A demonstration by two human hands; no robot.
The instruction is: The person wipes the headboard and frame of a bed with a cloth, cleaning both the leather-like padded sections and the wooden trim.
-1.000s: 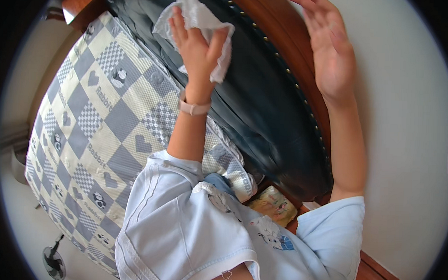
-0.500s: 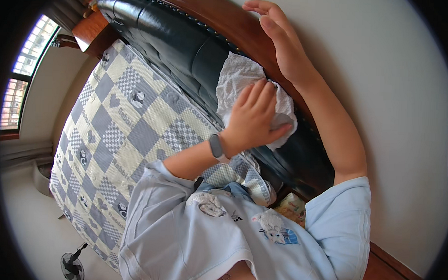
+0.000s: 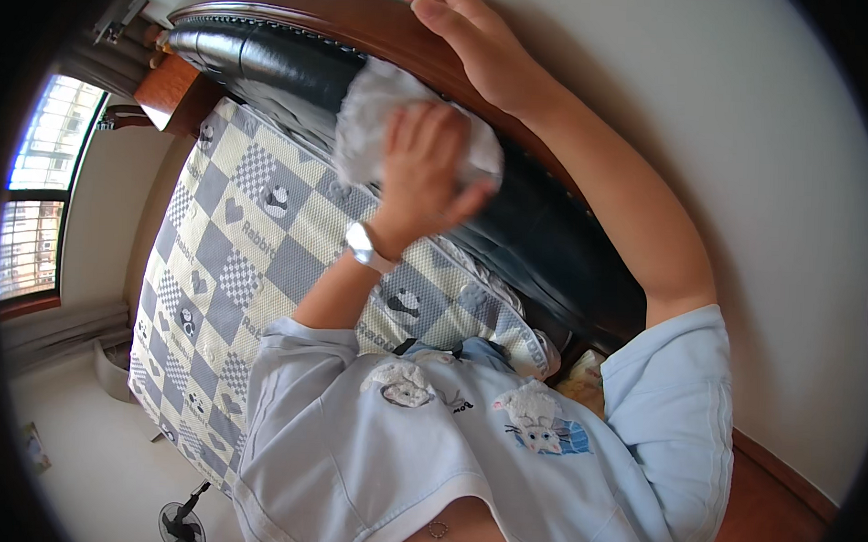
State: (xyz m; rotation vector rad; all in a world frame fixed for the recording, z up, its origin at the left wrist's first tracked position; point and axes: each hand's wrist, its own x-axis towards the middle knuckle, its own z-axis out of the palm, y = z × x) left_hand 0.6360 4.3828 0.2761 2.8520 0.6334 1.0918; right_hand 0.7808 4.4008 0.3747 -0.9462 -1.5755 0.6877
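My left hand, with a light band on its wrist, lies palm down on a crumpled white cloth. Its fingers are laid out flat and the thumb stands apart; motion smears them a little. Beneath the cloth is the dark, tufted leather pad of a headboard. Up by the headboard's brown wooden top rail, my right hand is held with its fingers stretched out and nothing in it. The upper frame edge cuts off its fingertips, and whether it touches the rail I cannot tell.
A bed with a grey and cream checked cover stretches along the headboard to the left. The pale wall rises on the right. A wooden cabinet stands beyond the bed, near a barred window. A black fan is at lower left.
My left hand has slid the cloth up and to the left along the leather. My right hand has shifted the same way beside the rail. The view has also moved slightly.
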